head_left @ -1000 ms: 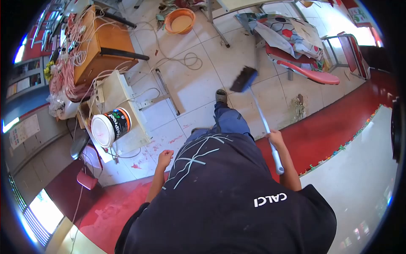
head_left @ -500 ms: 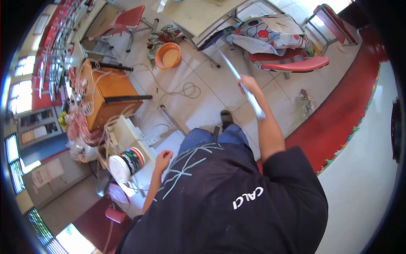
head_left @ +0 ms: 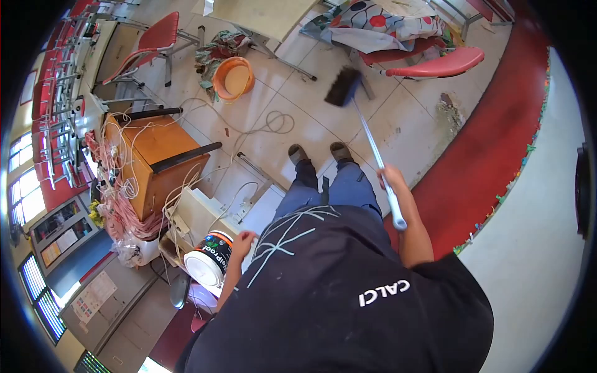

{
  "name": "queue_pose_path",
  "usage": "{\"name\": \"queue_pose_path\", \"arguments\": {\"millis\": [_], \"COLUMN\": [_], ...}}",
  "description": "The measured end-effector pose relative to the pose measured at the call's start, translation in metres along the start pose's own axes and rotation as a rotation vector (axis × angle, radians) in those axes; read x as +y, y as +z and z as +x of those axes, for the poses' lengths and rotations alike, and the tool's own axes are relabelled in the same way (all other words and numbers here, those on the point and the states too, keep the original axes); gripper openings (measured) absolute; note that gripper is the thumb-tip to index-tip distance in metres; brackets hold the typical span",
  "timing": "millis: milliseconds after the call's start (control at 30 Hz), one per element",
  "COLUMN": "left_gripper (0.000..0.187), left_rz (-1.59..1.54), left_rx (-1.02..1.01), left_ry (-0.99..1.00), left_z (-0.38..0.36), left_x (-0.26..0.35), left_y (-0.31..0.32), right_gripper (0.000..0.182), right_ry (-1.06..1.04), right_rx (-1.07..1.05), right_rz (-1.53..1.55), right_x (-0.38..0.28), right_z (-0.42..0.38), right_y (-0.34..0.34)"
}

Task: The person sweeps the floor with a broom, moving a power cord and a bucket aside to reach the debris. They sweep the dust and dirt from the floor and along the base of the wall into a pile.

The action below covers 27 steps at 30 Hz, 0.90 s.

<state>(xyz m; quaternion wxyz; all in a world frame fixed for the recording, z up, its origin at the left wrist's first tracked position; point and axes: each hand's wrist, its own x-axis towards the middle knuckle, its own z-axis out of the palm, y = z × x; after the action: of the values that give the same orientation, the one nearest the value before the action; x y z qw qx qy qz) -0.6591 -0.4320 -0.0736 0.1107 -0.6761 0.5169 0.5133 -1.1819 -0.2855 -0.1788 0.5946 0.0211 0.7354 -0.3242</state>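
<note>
My right hand (head_left: 392, 178) is wrapped around the pale handle of a broom (head_left: 373, 144), fairly near its upper end. The broom slants away from me, its dark bristled head (head_left: 342, 86) out over the floor tiles beside a red chair. My left hand (head_left: 244, 242) hangs at my left side with loosely bent fingers and holds nothing. Next to that hand, a white paint bucket (head_left: 207, 265) with a black and orange label overlaps my forearm in this view.
An orange basin (head_left: 234, 79) stands ahead beside a crumpled cloth (head_left: 217, 53). Loose cable (head_left: 273, 124) trails over the tiles near a wooden cabinet (head_left: 163, 149). A red chair (head_left: 444, 64) with patterned fabric (head_left: 385, 28) is ahead right. Broken debris (head_left: 449, 112) lies near the red wall band (head_left: 491, 124).
My right hand has come lower and nearer my body with the broom, whose head now shows clear of the fabric. Both my feet are now in view as my view has shifted.
</note>
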Motion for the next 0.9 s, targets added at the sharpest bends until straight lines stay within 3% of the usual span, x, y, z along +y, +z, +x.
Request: {"name": "queue_pose_path", "arguments": {"millis": [100, 167, 200, 333, 433, 533, 600, 667, 733, 900], "left_gripper": [0.027, 0.027, 0.027, 0.026, 0.026, 0.026, 0.027, 0.027, 0.027, 0.026], "left_rz": [-0.104, -0.178, -0.214, -0.189, -0.224, -0.226, -0.206, -0.207, -0.223, -0.194], "left_rx": [0.006, -0.044, -0.048, -0.125, -0.142, -0.126, -0.078, -0.040, -0.016, 0.042], "left_ry": [0.100, 0.097, 0.090, 0.102, 0.127, 0.105, 0.088, 0.073, 0.054, -0.027], "left_z": [0.052, 0.086, 0.095, 0.129, 0.150, 0.144, 0.138, 0.129, 0.115, 0.078], "left_x": [0.012, 0.018, 0.031, 0.032, 0.018, 0.007, -0.008, -0.019, -0.031, -0.053], "left_y": [-0.005, -0.006, -0.005, -0.008, -0.009, -0.021, -0.033, -0.045, -0.064, -0.094], "right_gripper": [0.005, 0.008, 0.023, 0.042, 0.036, 0.040, 0.042, 0.046, 0.043, 0.027], "right_ry": [0.170, 0.023, 0.036, -0.056, -0.129, -0.191, -0.651, -0.439, -0.601, -0.594], "right_rx": [0.069, 0.177, 0.150, 0.156, 0.117, -0.027, 0.035, -0.058, -0.070, -0.003], "right_rz": [0.090, -0.267, -0.331, -0.337, -0.323, -0.447, -0.879, -0.920, -1.045, -1.078], "right_x": [0.034, 0.026, 0.019, -0.027, -0.055, -0.099, -0.095, -0.144, -0.158, -0.205], "right_z": [-0.074, -0.116, -0.133, -0.201, -0.204, -0.179, -0.125, -0.117, -0.075, 0.044], "right_y": [-0.019, -0.016, -0.012, 0.033, 0.057, 0.092, 0.114, 0.150, 0.184, 0.262]}}
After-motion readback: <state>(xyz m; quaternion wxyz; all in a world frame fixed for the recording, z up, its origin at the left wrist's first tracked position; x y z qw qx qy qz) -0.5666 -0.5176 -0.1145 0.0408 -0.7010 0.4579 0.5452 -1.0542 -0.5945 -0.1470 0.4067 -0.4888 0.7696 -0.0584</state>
